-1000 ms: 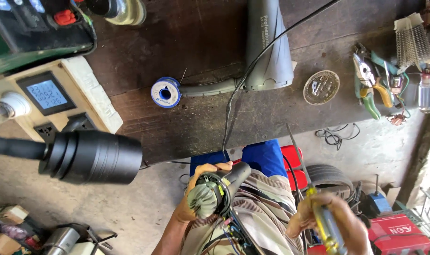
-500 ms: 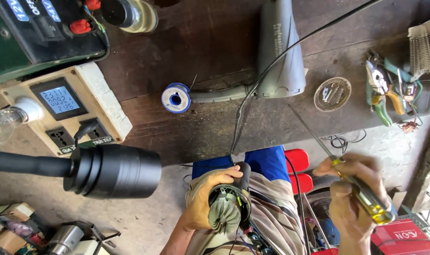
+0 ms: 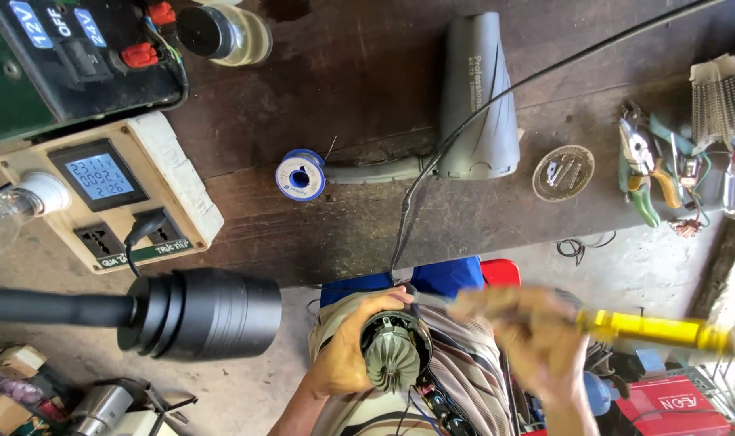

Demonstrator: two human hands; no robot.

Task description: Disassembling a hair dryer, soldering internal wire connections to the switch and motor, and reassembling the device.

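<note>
Both forearms are bare, no sleeves showing; striped beige trousers (image 3: 464, 379) cover the lap at six o'clock.

Repair workshop: worn wooden counter (image 3: 319, 234) with power meter box (image 3: 109, 190), solder spool (image 3: 300, 173), pliers (image 3: 646, 165), loose wires, small parts.

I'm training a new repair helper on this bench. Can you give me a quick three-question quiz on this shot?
1. True or false: the left hand grips the finned motor.
2. What colour is the screwdriver handle in the blurred right hand? A red B yellow C green
3. What lies between the solder spool and the round tin?

Key: 1 true; 2 B; 3 the grey housing shell.
</note>
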